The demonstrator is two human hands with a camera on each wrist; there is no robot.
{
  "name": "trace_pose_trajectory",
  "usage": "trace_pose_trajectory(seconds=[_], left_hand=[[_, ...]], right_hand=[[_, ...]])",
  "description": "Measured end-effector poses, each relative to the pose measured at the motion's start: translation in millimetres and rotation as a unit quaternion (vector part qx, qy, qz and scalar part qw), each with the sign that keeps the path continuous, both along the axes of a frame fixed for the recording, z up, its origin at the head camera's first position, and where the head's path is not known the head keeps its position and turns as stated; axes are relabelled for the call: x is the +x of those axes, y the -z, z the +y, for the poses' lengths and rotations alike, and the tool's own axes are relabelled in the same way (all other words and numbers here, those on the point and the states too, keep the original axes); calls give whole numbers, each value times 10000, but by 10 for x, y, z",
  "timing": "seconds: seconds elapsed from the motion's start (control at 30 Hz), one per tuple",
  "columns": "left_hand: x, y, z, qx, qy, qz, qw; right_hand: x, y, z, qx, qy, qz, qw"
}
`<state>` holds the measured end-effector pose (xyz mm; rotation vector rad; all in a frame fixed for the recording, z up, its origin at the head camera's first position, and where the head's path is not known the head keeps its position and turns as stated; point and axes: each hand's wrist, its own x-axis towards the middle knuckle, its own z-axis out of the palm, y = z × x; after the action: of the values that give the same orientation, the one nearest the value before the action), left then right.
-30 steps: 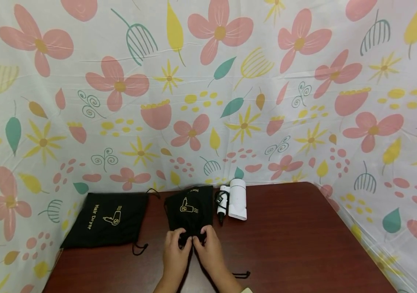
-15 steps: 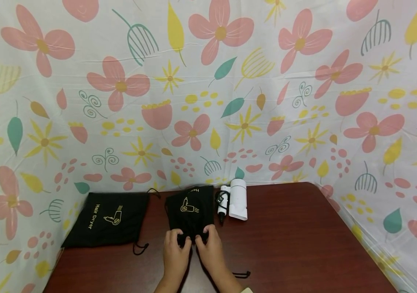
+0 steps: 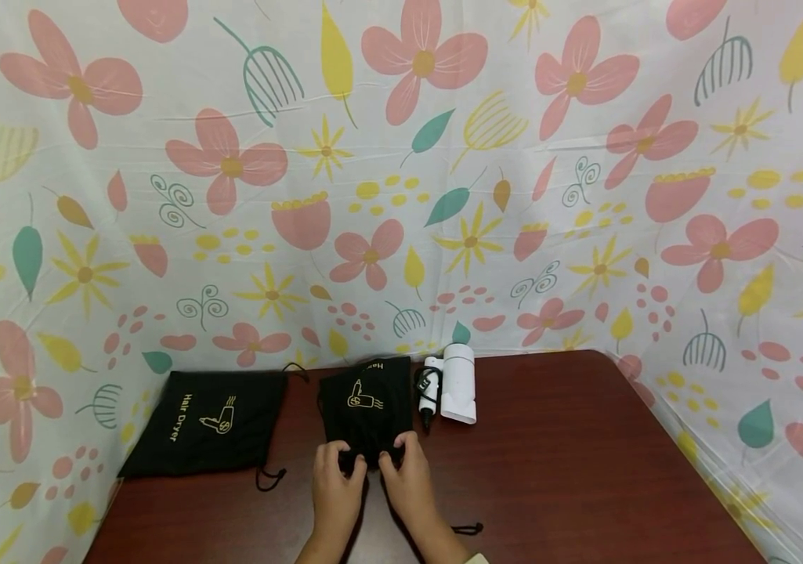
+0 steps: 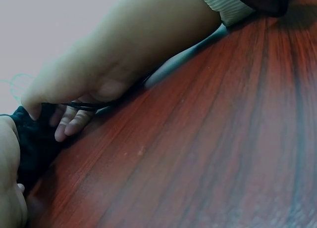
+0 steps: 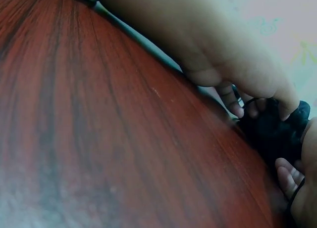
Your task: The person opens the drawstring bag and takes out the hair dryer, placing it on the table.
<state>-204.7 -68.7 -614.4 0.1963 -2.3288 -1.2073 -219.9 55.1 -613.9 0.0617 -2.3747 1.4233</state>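
Observation:
A black drawstring pouch point(image 3: 366, 415) with a gold hair dryer print lies at the table's back middle, its near end bunched up. My left hand point(image 3: 334, 487) pinches the left side of that gathered mouth between thumb and curled fingers. Opposite it, my right hand point(image 3: 410, 484) grips the right side the same way, the two thumbs a little apart. Both wrist views show dark cloth point(image 4: 37, 139) held low over the wood. A black cord end point(image 3: 468, 529) shows beside my right forearm; the rest of it is mostly hidden.
Flat at the left lies a second black pouch point(image 3: 207, 423), lettered "Hair Dryer". Right of the gripped pouch are a white handle with a wrapped black cord point(image 3: 428, 389) and a white cylinder-like body point(image 3: 458, 384). A floral curtain point(image 3: 401, 196) borders the dark red table point(image 3: 584, 470).
The thumbs have moved slightly apart along the pouch's mouth, and the gathered cloth is spread a little wider. Both hands keep their grip; the other things stay put.

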Motion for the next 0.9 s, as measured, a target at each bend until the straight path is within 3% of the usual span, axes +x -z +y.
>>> trace_pose_trajectory(seconds=[0.27,0.53,0.9], left_hand=[[21,-7,-14,9,-63,108,9999],[24,-5,-12,47,-187,235,9995],[10,-22,-45,291,-230,-53,9993]], right_hand=[[-4,-1,25,-127,-65,-227,9996],[1,-15,43,-180,-28,-134,9997],[-12,-22,78,-164,32,-177,9997]])
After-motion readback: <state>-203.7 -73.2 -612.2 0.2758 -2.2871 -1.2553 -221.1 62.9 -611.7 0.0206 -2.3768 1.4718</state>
